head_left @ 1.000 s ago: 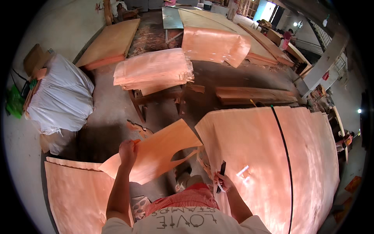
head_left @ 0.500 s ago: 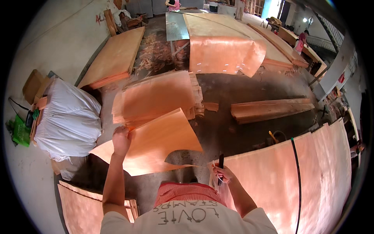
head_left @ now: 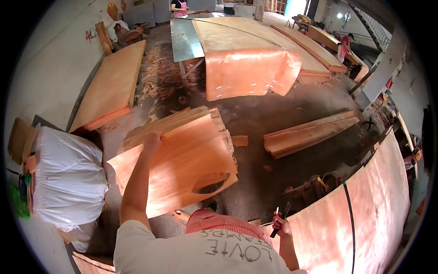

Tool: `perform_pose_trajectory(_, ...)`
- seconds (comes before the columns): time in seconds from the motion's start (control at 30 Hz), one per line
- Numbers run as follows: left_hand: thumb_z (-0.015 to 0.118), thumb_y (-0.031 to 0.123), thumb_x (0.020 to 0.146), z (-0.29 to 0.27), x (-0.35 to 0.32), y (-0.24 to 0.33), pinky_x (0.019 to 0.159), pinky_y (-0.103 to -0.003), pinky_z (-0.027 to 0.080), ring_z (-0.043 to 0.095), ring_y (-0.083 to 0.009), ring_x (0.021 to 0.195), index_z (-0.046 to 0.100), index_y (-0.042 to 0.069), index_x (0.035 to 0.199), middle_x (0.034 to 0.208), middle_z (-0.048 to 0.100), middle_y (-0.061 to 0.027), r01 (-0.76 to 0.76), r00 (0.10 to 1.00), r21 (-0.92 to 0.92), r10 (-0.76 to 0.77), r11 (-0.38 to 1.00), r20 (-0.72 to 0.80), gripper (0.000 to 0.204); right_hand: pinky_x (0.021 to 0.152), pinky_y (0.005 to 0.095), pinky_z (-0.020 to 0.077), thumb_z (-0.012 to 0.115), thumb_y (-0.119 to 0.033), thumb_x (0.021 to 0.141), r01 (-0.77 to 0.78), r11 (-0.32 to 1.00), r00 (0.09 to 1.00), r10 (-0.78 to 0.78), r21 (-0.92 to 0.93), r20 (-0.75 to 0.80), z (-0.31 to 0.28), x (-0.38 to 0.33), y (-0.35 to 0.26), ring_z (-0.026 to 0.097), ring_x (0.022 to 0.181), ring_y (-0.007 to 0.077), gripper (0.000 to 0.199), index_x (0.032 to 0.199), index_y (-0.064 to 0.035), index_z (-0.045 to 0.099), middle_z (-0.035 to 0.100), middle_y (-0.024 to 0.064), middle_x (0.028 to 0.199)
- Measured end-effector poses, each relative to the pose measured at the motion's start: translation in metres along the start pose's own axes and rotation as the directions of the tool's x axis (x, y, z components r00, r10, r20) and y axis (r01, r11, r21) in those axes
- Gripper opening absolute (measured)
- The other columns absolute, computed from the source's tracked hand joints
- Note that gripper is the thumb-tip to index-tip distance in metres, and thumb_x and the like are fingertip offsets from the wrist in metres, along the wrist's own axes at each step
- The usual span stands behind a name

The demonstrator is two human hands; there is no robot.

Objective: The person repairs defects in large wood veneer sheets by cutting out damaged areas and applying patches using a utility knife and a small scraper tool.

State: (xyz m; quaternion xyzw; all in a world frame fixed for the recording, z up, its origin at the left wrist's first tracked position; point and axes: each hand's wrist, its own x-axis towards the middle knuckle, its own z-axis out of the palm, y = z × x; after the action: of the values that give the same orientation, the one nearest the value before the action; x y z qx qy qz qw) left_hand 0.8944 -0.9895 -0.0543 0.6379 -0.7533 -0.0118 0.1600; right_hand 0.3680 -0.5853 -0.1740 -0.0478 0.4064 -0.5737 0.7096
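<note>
Scanning from the left: a green bag [head_left: 19, 203] sits low by the wall, just beside a bulky white sack [head_left: 68, 178] with gathered folds. Farther back along the same wall lies a stack of flat boards [head_left: 109, 84]. Next, the left hand [head_left: 152, 142] is closed on the upper edge of a thin orange-brown wood sheet [head_left: 178, 169]. The sheet is spread over the near part of a pile of similar sheets [head_left: 141, 130], in front of the person; how much of its underside touches the pile cannot be told. An oval opening is noted near its lower right corner, bordered by a narrow strip of wood. Beyond the pile stands a counter [head_left: 185, 45] with a grey metal surface at its left end; a large sheet [head_left: 248, 75] to the right of the metal hangs down over the front. Right hand [head_left: 281, 226]: fingers wrapped around a dark, flat tool [head_left: 274, 233], tilted, with a slim white piece [head_left: 277, 211] projecting upward beside it; hand well apart from the orange-brown sheet. Farther right, a long wood bundle [head_left: 310, 132] lies on the floor, and large pale sheets [head_left: 319, 233], crossed by a black cord [head_left: 350, 219], fill the lower right.
</note>
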Motion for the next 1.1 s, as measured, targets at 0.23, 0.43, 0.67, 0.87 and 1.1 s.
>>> perform_pose_trajectory(0.23,0.061,0.025,0.073,0.085,0.119,0.03,0.072,-0.042,0.045,0.056,-0.0309,0.096,0.062,0.012,0.095,0.106,0.06,-0.014,-0.162,0.986,0.412,0.166,0.897,0.026,0.026,0.04,0.018,0.0215,0.055,-0.016,0.088,0.133,0.99,0.969,-0.14,-0.047,-0.205,0.038,0.022,-0.006,0.028,0.043,0.0024,0.014,0.101,-0.009,0.055,0.044,-0.0065,0.065)
perform_pose_trajectory(0.43,0.058,0.03,0.08,0.127,0.14,0.126,0.089,-0.046,0.04,0.048,-0.0361,0.109,0.044,0.007,0.126,0.127,0.045,-0.016,-0.553,0.814,0.068,0.556,0.831,-0.17,0.053,0.041,0.0183,0.021,0.056,-0.02,0.089,0.115,0.993,0.956,-0.116,-0.019,-0.271,0.046,0.045,-0.023,0.029,0.045,0.0021,0.012,0.089,-0.0077,0.053,0.044,-0.0052,0.063)
perform_pose_trajectory(0.67,0.061,0.025,0.081,0.178,0.113,0.315,0.091,-0.038,0.041,0.047,-0.0321,0.113,0.05,0.004,0.118,0.128,0.044,-0.0134,-0.701,0.418,-0.525,0.874,0.483,0.247,0.044,0.041,0.017,0.0207,0.054,-0.023,0.09,0.361,0.924,0.889,-0.303,0.121,-0.343,0.006,0.036,-0.016,0.029,0.045,0.0016,0.018,0.083,-0.0065,0.054,0.043,-0.0045,0.063)
perform_pose_trajectory(0.87,0.061,0.03,0.081,0.212,0.053,0.471,0.089,-0.037,0.044,0.049,-0.0299,0.111,0.05,0.008,0.12,0.128,0.045,-0.0104,-0.712,0.054,-0.633,0.923,0.303,0.381,0.046,0.043,0.0169,0.0217,0.052,-0.019,0.091,0.502,0.849,0.78,-0.361,0.167,-0.511,-0.038,0.001,-0.009,0.029,0.047,0.0021,0.013,0.094,-0.0058,0.053,0.048,-0.0031,0.069)
perform_pose_trajectory(1.1,0.061,0.029,0.083,0.293,-0.044,0.621,0.081,-0.03,0.047,0.059,-0.0237,0.098,0.052,0.003,0.117,0.114,0.057,-0.0121,-0.411,-0.333,-0.882,0.862,0.232,0.382,0.044,0.04,0.017,0.0217,0.05,-0.018,0.092,0.696,0.665,0.6,-0.33,0.271,-0.729,-0.05,-0.014,-0.004,0.029,0.044,0.0014,0.015,0.094,-0.0041,0.053,0.047,-0.0032,0.065)
